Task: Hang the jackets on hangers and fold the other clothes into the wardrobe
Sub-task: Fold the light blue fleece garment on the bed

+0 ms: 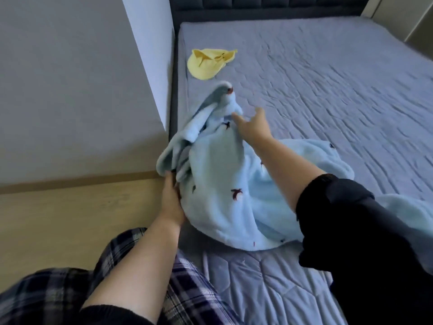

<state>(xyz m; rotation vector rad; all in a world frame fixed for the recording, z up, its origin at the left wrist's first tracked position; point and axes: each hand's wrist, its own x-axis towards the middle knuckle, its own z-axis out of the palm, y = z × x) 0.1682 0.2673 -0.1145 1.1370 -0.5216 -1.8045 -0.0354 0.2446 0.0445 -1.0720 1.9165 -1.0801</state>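
A light blue fleece garment with small dark bird motifs lies rumpled on the near left part of the bed. My left hand grips its bunched left edge at the side of the mattress. My right hand stretches out over the garment's upper part, fingers spread, its fingertips at the fabric. One sleeve of the garment points away toward the headboard. A small yellow garment lies flat farther up the bed, apart from both hands.
The bed has a grey-blue quilted cover and a dark padded headboard. A grey wall stands close on the left, with wooden floor below it. My legs in plaid trousers are at the bottom left.
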